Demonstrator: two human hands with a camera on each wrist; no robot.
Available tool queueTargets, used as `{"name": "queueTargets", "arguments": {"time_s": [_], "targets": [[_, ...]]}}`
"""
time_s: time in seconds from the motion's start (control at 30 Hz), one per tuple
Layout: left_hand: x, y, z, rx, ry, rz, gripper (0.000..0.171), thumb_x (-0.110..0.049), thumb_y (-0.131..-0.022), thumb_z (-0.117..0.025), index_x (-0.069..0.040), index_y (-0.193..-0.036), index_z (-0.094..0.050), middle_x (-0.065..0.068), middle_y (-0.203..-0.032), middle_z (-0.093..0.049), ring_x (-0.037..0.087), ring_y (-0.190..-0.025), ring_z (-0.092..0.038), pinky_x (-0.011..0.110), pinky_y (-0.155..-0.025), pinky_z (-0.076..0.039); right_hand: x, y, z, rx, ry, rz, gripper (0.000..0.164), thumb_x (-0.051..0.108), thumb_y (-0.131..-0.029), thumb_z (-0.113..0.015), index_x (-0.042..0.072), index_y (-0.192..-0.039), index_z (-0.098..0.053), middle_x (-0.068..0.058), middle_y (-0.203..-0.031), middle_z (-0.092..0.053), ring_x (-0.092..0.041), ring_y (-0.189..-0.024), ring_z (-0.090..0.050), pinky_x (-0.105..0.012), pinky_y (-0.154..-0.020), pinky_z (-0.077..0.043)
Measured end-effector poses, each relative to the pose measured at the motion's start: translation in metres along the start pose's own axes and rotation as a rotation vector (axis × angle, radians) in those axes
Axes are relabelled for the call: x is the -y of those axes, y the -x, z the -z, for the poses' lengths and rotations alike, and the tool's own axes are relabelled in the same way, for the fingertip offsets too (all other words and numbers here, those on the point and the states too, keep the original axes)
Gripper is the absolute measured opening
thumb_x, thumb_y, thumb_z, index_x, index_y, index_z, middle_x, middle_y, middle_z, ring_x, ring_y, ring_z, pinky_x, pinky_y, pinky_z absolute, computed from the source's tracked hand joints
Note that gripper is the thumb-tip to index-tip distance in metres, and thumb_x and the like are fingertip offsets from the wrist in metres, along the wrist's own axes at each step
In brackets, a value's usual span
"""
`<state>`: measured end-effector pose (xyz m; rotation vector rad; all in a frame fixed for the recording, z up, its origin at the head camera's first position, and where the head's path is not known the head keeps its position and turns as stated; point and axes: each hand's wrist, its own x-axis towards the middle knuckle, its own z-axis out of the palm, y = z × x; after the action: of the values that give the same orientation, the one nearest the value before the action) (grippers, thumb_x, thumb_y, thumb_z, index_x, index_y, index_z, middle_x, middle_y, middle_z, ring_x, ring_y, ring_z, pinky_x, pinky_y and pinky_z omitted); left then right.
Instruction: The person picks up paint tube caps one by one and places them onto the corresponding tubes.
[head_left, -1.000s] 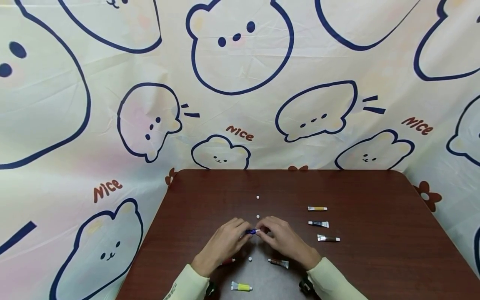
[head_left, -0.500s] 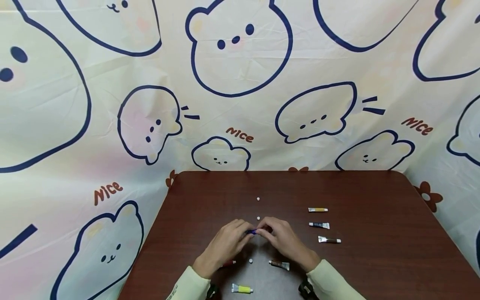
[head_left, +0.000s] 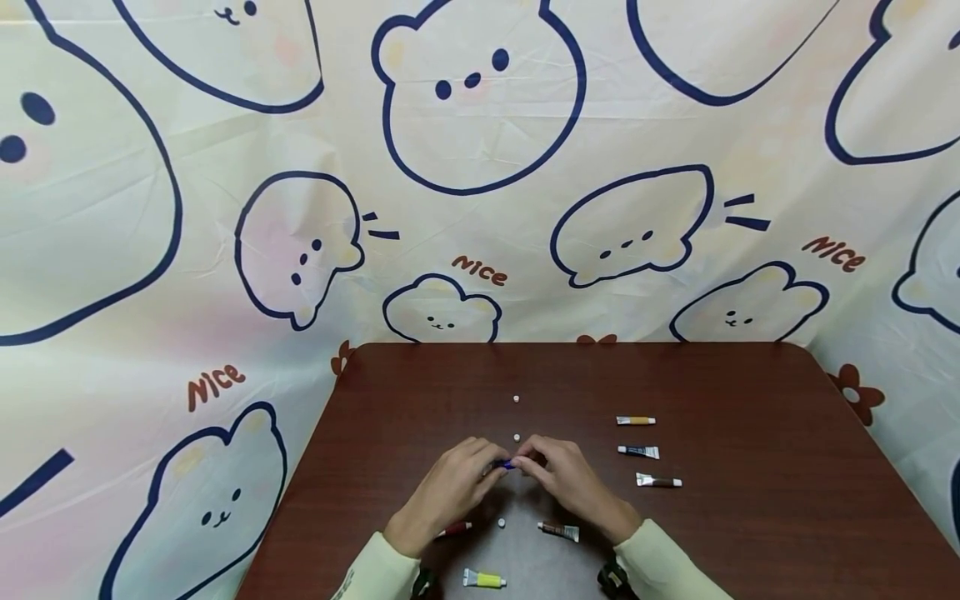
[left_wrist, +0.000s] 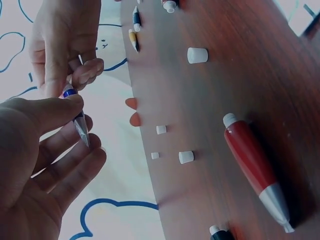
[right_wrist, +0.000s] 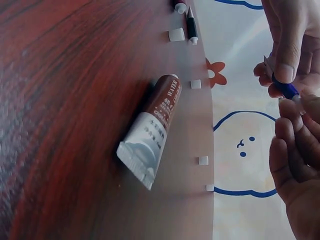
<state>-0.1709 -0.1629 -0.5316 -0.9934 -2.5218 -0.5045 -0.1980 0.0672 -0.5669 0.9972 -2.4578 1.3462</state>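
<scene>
Above the middle of the table, my left hand pinches a small blue paint tube between thumb and fingers. The tube's silver crimped end sticks out past the left thumb in the left wrist view. My right hand pinches the tube's white capped end with its thumb and fingertips, which mostly cover it. Below the hands on the table lie a brown paint tube and a red paint tube. Small white caps stand loose around them.
A yellow tube lies near the front of the brown table. To the right, an ochre tube, a dark blue tube and a dark brown tube form a column. A patterned cloth hangs behind.
The right fingertips have closed over the blue tube's white end, which showed between the hands earlier. Both hands stay in nearly the same place. The head view has shifted very slightly.
</scene>
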Motion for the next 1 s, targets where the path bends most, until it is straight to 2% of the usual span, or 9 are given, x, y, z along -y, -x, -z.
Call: {"name": "queueTargets", "arguments": {"time_s": [0.13, 0.3, 0.47, 0.57, 0.73, 0.9, 1.0], "targets": [[-0.0015, -0.0005, -0.0002, -0.008, -0.003, -0.004, 0.018, -0.018, -0.096, -0.086, -0.016, -0.112, -0.077, -0.005, -0.106, -0.078, 0.009, -0.097, -0.07, 0.029, -0.085, -0.06, 0.0006, 0.0006, -0.0014, -0.024, -0.006, -0.015, 0.008, 0.024, -0.106, -0.073, 0.019, -0.101, -0.075, 0.001, -0.087, -0.076, 0.001, -0.075, -0.066, -0.021, -0.065, -0.057], [-0.0012, 0.0, -0.0017, -0.027, -0.001, 0.012, 0.018, -0.018, -0.096, -0.086, -0.017, -0.112, -0.077, -0.006, -0.106, -0.078, 0.009, -0.097, -0.071, 0.029, -0.084, -0.06, -0.0002, 0.0007, -0.0026, -0.047, 0.005, -0.015, 0.001, 0.021, -0.104, -0.076, 0.02, -0.105, -0.075, 0.01, -0.095, -0.076, 0.003, -0.083, -0.067, -0.023, -0.071, -0.059], [0.0007, 0.0003, -0.0018, -0.041, -0.015, 0.03, 0.018, -0.017, -0.095, -0.086, -0.019, -0.111, -0.077, -0.008, -0.105, -0.077, 0.008, -0.097, -0.071, 0.028, -0.083, -0.06, -0.0003, 0.0005, -0.0008, -0.028, -0.011, -0.03, 0.014, 0.014, -0.098, -0.082, 0.019, -0.11, -0.076, 0.005, -0.102, -0.079, -0.003, -0.089, -0.072, -0.026, -0.077, -0.062], [0.0005, 0.0001, -0.0007, -0.036, -0.017, 0.034, 0.019, -0.017, -0.095, -0.087, -0.018, -0.111, -0.077, -0.007, -0.105, -0.077, 0.008, -0.096, -0.07, 0.029, -0.083, -0.06, -0.0005, 0.0005, 0.0, 0.001, -0.024, -0.053, 0.014, 0.014, -0.1, -0.08, 0.018, -0.112, -0.076, 0.004, -0.104, -0.079, -0.004, -0.091, -0.073, -0.026, -0.078, -0.063], [-0.0004, -0.0004, 0.0001, -0.031, -0.005, 0.032, 0.019, -0.017, -0.095, -0.086, -0.018, -0.111, -0.077, -0.007, -0.106, -0.078, 0.008, -0.097, -0.07, 0.029, -0.084, -0.06, -0.0006, 0.0009, 0.0001, 0.017, -0.026, -0.083, 0.006, 0.024, -0.106, -0.073, 0.019, -0.109, -0.075, 0.006, -0.099, -0.078, -0.001, -0.087, -0.071, -0.024, -0.075, -0.061], [-0.002, -0.0005, 0.0005, -0.027, 0.006, 0.032, 0.018, -0.019, -0.097, -0.085, -0.019, -0.113, -0.078, -0.008, -0.107, -0.078, 0.008, -0.098, -0.07, 0.028, -0.083, -0.06, -0.002, 0.0017, -0.0014, 0.0, 0.003, -0.061, 0.018, 0.026, -0.11, -0.068, 0.015, -0.098, -0.075, -0.001, -0.085, -0.075, -0.001, -0.073, -0.064, -0.022, -0.066, -0.055], [-0.0032, -0.0008, 0.0005, -0.032, 0.005, 0.021, 0.018, -0.019, -0.096, -0.086, -0.018, -0.112, -0.078, -0.007, -0.107, -0.077, 0.008, -0.097, -0.07, 0.028, -0.083, -0.06, -0.0022, 0.0019, -0.0026, -0.02, 0.015, -0.049, 0.019, 0.027, -0.11, -0.067, 0.014, -0.098, -0.075, 0.0, -0.084, -0.075, -0.003, -0.072, -0.063, -0.022, -0.065, -0.054]]}}
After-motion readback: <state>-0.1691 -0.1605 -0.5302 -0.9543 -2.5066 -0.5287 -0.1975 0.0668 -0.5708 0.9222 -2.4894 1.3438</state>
